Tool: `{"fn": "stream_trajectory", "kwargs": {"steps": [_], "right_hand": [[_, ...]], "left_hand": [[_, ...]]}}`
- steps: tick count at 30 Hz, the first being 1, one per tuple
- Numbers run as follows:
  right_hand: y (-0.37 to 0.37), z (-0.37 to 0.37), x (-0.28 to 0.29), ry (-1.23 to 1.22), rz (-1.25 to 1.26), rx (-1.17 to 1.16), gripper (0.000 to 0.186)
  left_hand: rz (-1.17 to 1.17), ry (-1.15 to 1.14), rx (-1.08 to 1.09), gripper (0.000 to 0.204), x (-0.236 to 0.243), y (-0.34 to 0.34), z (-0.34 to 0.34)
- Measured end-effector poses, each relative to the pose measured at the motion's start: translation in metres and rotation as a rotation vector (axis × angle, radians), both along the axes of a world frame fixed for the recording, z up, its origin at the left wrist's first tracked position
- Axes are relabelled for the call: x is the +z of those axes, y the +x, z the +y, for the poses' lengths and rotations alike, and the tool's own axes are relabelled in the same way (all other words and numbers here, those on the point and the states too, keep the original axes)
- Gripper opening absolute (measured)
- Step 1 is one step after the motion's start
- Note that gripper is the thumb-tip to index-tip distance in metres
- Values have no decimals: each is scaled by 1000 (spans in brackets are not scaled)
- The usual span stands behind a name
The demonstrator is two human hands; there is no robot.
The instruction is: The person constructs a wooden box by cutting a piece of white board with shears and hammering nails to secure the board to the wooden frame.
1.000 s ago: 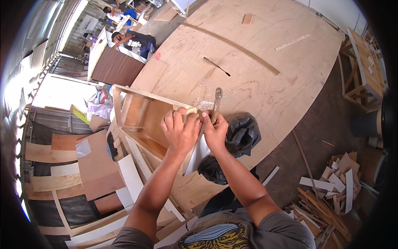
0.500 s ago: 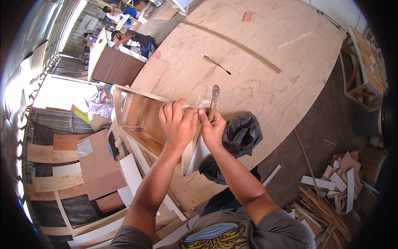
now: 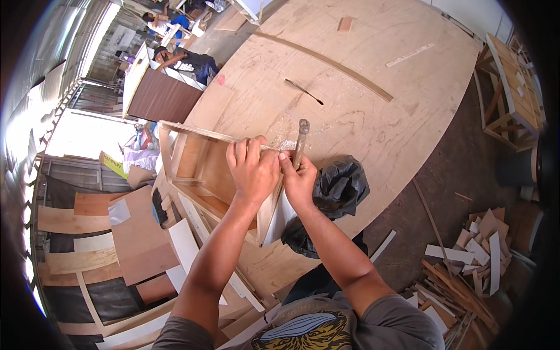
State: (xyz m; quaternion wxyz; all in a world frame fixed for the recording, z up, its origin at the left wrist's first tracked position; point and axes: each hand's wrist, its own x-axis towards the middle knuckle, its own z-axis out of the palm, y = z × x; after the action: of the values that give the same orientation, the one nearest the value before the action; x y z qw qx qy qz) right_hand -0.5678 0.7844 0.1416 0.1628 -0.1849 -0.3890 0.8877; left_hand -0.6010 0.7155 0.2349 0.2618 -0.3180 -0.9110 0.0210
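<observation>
A wooden box frame [image 3: 204, 153], open on top and with inner dividers, sits at the near left part of the plywood table. My left hand [image 3: 255, 169] is closed over its right corner, fingers curled on the edge. Right beside it, my right hand [image 3: 299, 179] grips what looks like a hammer [image 3: 301, 143], with a brown handle and a rounded greyish end pointing away from me. Its thumb and fingertip meet the left fingertips at the frame's edge; anything small pinched there is hidden. A white panel [image 3: 280, 219] shows on the frame's near side.
A black plastic bag [image 3: 341, 189] stands against my right forearm. On the plywood table [image 3: 408, 116] lie a thin dark tool [image 3: 303, 91], a long wood strip [image 3: 332, 62] and sawdust. Offcuts [image 3: 466, 256] are heaped on the floor at right. Boards lie at left; two people work at far left.
Both hands keep nearly the same grip and place at the frame's edge. The whole view has shifted slightly.
</observation>
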Motion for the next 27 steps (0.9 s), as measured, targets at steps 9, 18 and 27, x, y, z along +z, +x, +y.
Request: {"fn": "stream_trajectory", "kwargs": {"steps": [9,18,27], "right_hand": [[60,4,-10,25,-2,229,33],[73,-6,-10,57,45,239,37],[77,-20,-3,0,47,85,36]], "left_hand": [[-18,18,14,6,1,2,-2],[-51,46,26,3,-1,4,-6],[-91,62,37,3,1,6,-6]]}}
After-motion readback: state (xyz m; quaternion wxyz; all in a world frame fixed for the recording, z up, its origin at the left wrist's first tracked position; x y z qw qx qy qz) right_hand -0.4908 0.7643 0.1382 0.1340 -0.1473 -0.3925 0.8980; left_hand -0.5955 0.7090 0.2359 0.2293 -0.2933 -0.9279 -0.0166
